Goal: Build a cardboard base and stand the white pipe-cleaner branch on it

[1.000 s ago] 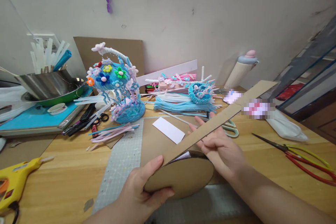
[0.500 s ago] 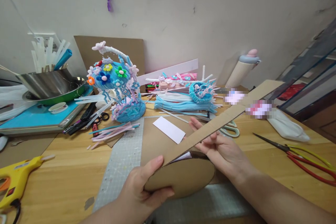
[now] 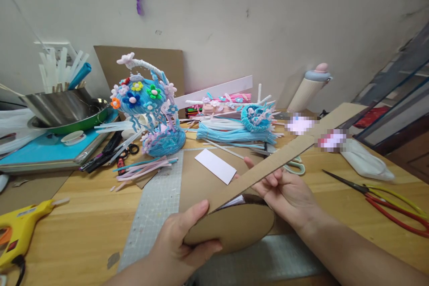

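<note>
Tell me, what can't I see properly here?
In the head view:
Part of the right hand: behind the cardboard strip.
Inner white paper, partly: behind the round cardboard.
Glue gun's back: cut off by the left edge.
Pale item below the bottle: blurred by pixels.

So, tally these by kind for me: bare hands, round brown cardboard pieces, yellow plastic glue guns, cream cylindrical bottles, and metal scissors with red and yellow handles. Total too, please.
Bare hands, left hand and right hand: 2
Round brown cardboard piece: 1
Yellow plastic glue gun: 1
Cream cylindrical bottle: 1
Red-and-yellow-handled metal scissors: 1
Total: 6
</note>
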